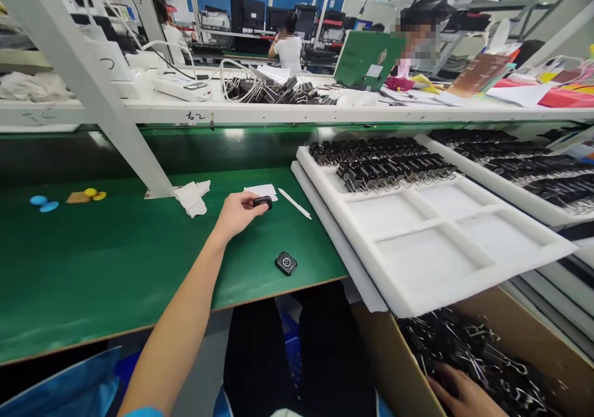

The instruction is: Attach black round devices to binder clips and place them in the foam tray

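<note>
Left of the tray, my left hand pinches a black device, probably edgewise for control. Below the tray, my right hand is among clips; I cannot tell its grip.

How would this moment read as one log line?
left hand: holds black device | right hand: among binder clips, cardboard box | green table: second black device

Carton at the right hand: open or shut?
Open: black clips show inside the carton, and the right hand is in among them.
</note>
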Demonstrator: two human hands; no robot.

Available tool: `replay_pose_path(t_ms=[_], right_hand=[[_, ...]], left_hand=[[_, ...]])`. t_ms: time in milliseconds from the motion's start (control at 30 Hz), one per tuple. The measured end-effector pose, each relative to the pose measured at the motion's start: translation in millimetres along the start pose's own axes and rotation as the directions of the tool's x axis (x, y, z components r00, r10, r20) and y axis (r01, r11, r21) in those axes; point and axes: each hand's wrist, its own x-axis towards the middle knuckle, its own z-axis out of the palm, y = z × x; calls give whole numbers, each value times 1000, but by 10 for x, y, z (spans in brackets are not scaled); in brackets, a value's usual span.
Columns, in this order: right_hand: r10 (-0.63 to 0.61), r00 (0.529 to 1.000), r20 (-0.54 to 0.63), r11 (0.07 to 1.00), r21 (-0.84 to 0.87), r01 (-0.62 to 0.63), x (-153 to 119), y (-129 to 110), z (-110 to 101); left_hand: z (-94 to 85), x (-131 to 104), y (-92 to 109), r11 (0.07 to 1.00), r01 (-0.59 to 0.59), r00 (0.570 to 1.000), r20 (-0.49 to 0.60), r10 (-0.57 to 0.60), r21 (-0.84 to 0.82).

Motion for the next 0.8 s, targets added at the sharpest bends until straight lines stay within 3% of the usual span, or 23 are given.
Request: replay_pose_path(t_ms=[100, 200, 367, 533, 600, 733, 800], right_hand=[[-102, 991, 91, 990, -88, 110, -103, 196, 251], [-163, 983, 88, 960, -217, 179, -40, 328, 249], [-151, 978, 147, 934, -302, 190, 90, 423, 203], [-163, 959, 231, 951, -223, 215, 166, 454, 192], [-139, 960, 242, 958, -215, 192, 184, 404, 180], [42, 979, 198, 951, -307, 21, 173, 210, 201], [48, 987, 155, 931, -364, 12, 146, 138, 235]], left_hand=[[84, -9, -19, 980, -50, 998, -39, 58, 193], [107, -23, -23, 927, -85, 993, -48, 110, 365], [118, -42, -8, 929, -109, 993, -5, 118, 353], [130, -45, -8, 917, -136, 989, 3, 145, 374], [133, -45, -14, 915, -140, 989, 6, 149, 378], [136, -48, -36, 904, -150, 988, 31, 150, 401], [133, -47, -50, 899, -159, 987, 36, 158, 407]])
